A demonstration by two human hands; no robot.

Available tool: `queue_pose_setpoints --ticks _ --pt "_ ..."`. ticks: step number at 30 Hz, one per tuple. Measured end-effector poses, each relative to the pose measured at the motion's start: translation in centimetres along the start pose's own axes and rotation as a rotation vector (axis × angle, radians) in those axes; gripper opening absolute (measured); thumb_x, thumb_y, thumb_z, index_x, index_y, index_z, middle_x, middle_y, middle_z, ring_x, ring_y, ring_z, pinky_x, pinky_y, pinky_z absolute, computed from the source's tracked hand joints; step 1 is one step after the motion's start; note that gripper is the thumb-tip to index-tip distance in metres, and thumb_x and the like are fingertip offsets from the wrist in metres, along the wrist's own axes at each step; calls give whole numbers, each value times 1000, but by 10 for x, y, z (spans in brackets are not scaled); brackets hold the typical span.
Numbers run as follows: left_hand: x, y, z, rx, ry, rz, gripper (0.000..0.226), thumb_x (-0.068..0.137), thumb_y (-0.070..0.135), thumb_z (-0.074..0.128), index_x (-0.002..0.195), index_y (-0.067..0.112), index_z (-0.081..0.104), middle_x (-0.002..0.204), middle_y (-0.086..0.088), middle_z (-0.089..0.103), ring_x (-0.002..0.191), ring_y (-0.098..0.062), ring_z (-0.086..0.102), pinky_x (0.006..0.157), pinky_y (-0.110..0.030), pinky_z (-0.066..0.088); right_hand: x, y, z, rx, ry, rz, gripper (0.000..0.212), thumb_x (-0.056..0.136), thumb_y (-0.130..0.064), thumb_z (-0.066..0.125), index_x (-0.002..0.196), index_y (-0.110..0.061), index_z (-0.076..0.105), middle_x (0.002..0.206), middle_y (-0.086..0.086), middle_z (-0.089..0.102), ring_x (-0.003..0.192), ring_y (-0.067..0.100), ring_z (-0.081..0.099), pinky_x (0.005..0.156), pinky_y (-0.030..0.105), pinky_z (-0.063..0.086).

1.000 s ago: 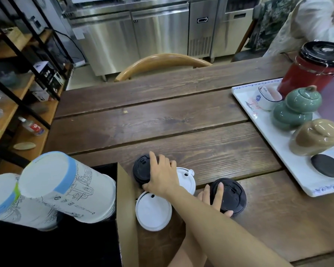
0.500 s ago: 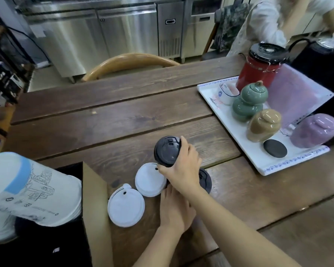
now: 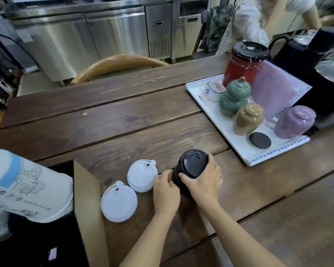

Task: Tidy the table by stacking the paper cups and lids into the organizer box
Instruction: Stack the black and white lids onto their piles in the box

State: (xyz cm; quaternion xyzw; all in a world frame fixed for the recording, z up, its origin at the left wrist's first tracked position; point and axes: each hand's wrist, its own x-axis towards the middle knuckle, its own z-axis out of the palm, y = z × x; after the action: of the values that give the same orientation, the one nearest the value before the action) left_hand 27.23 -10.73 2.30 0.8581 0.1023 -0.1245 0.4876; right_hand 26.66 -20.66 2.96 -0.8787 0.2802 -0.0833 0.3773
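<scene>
Head view: right hand (image 3: 202, 182) grips the black lid (image 3: 193, 164) tilted over another near centre of the desk (image 3: 123, 120); left hand (image 3: 165, 191) steadies. Misaligned rims may slip, scattering lids.

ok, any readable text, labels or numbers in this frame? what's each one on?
Nothing reads cleanly.
Paper cup lying in the organizer box: a line drawing and a row of printed characters, too blurred to read.
Black lid in the hands: embossed marks, not legible.
White tray rim and small white cup: blue decoration, no readable words.
</scene>
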Motion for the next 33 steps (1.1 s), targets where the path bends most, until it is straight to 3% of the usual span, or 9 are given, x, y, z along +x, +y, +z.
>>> queue_pose_setpoints --ticks 4,9,15,18,21,23,27,30,33 --pt "6 3 -5 -139 86 -83 28 96 13 38 119 11 55 121 -3 52 101 -13 47 87 -25 35 -3 7 5 -76 -60 -30 106 61 -44 79 144 -16 20 141 12 37 132 28 30 109 45 22" --pt "15 9 -3 -294 62 -175 26 94 34 43 105 15 57 98 4 60 89 -13 53 80 -30 39 -7 17 10 -181 -118 -94 109 60 -59 73 145 -20 18 144 5 34 134 24 30 107 46 24" --pt "20 13 -3 -318 -96 -233 60 81 57 54 124 16 51 123 0 60 114 -20 56 102 -45 44 -6 27 4 116 -215 -30 108 58 -78 56 146 -30 15 152 -5 27 141 15 21 115 46 9" --pt "22 16 -3 -307 -132 -271 69 78 54 60 134 17 45 131 3 53 121 -20 51 104 -45 42 3 31 1 238 -186 158 85 78 -65 53 146 -21 25 155 3 26 143 22 21 117 50 8" --pt "23 17 -1 -377 -197 -318 41 82 39 64 117 21 52 107 8 60 95 -9 57 86 -36 48 11 29 3 82 -248 179 58 88 -53 51 130 -13 52 148 6 33 138 24 26 115 47 14" --pt "22 19 -1 -408 -225 -340 27 84 30 63 108 24 55 93 13 59 83 -3 54 76 -33 47 13 26 4 177 -280 173 44 86 -48 55 106 -9 61 123 10 48 118 24 42 102 43 30" --pt "23 24 -6 -533 -275 -432 23 82 18 65 104 22 58 98 6 62 89 -9 56 83 -42 50 10 21 0 502 -301 257 31 82 -32 68 96 -8 53 106 12 59 98 25 60 83 38 50" --pt "22 23 -9 -601 -286 -464 36 78 17 68 112 18 57 108 -2 63 98 -15 57 86 -45 50 10 19 -5 713 -358 323 29 80 -19 72 95 -18 47 100 3 60 90 12 62 63 17 51" --pt "21 24 -12 -614 -235 -438 36 74 20 72 106 22 54 110 -2 63 101 -15 57 86 -43 48 11 18 -9 803 -384 329 32 79 -13 74 99 -12 49 105 11 64 96 22 65 73 25 55"
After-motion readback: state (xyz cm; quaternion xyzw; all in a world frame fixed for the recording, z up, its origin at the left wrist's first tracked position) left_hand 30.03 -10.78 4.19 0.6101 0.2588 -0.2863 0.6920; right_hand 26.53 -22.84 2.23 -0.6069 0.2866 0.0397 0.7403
